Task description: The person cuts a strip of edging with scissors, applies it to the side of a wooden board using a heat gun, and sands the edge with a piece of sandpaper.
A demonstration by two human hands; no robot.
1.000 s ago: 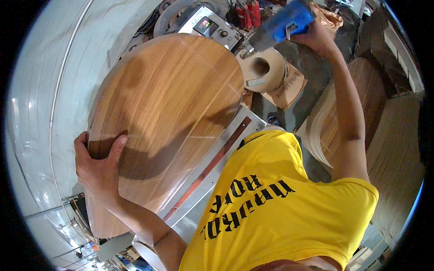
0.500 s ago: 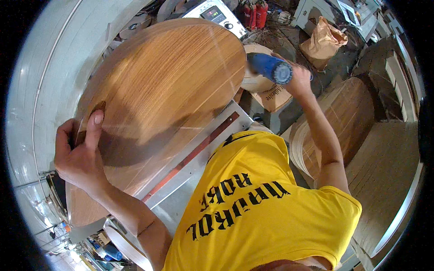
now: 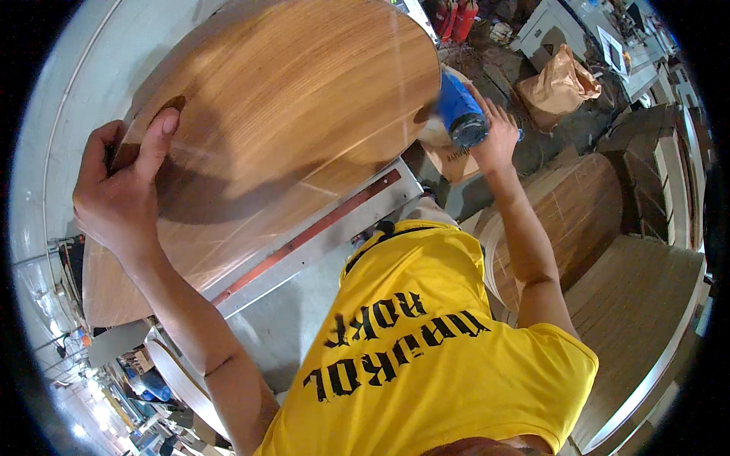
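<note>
In the head view we are looking down over a yellow shirt (image 3: 441,357) at a large round wooden panel (image 3: 281,114). Its face is smooth, glossy veneer, warm brown with fine, straight grain lines running from lower left to upper right, and light is glancing off it in pale streaks. The panel is lying tilted across a grey metal bench (image 3: 304,258), whose long edge carries a thin red strip and is running diagonally from lower left up to the right. The panel's curved rim is overhanging the bench at upper right and at far left.

Our left hand (image 3: 122,190) is gripping the panel's left rim: the thumb is pressing flat on the top face, while the other fingers are curling around the edge, mostly hidden under it. Our right hand (image 3: 494,137) is closing around a blue cylindrical tool (image 3: 460,114), fingers wrapped about its far side. The tool is blurred; its long axis is pointing roughly from upper left to lower right, with the round dark end facing us, and it is sitting just beside the panel's right rim. We cannot tell whether it is touching the wood.

Further right, more rounded wooden panels (image 3: 578,213) of the same grained veneer are standing stacked on edge, and a crumpled brown paper bag (image 3: 559,83) is sitting on the dark floor beyond them. Two red cylinders (image 3: 456,15) are standing at the top edge.
</note>
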